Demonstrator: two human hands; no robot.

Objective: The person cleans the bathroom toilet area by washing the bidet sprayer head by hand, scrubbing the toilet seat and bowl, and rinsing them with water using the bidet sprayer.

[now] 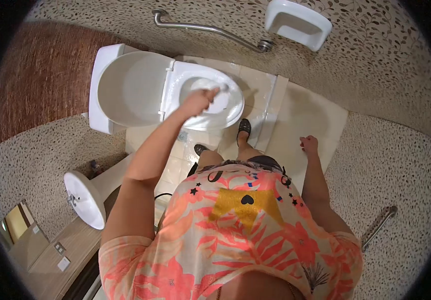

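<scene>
Over the open bowl of a white toilet, my left hand is closed around what looks like a toilet brush. Only its pale, rounded handle end shows beyond my fingers; the brush head cannot be made out. The seat is down, and the lid is tipped back against the tank. Wet, shiny patches show on the rim. Away from the toilet, my right hand hangs at my side with its fingers curled in and nothing visible in them.
A bent grab bar and a white soap dish are on the far wall. To the left stands a pedestal sink. A raised floor edge runs near my feet. Another grab bar is at lower right.
</scene>
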